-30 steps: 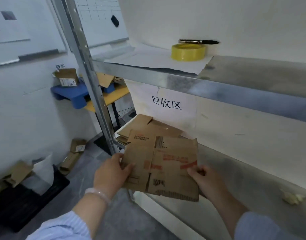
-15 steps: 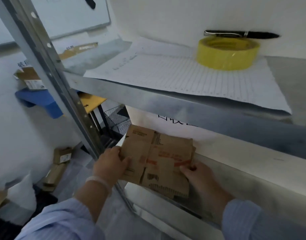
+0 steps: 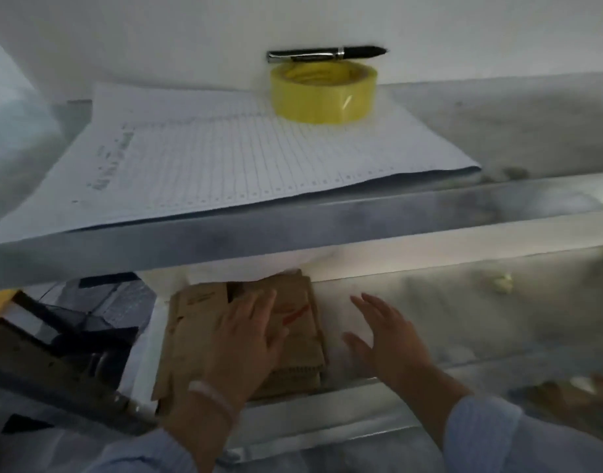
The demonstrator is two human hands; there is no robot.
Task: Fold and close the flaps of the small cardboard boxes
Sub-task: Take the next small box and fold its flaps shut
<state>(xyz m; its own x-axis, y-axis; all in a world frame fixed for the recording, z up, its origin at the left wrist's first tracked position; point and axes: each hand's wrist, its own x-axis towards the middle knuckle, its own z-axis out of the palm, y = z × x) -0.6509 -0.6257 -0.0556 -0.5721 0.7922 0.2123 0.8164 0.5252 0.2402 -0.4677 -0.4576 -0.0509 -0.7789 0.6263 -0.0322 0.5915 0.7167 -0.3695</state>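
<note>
Gone from my grip, the flat brown cardboard boxes now lie on the grey metal shelf, under my left hand, its fingers spread flat on top, my right hand just beside them, fingers spread wide, holding nothing.

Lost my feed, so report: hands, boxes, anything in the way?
Left hand open, pressing on flattened boxes. Right hand open, beside the stack. Stack on lower shelf; nothing blocking.
</note>
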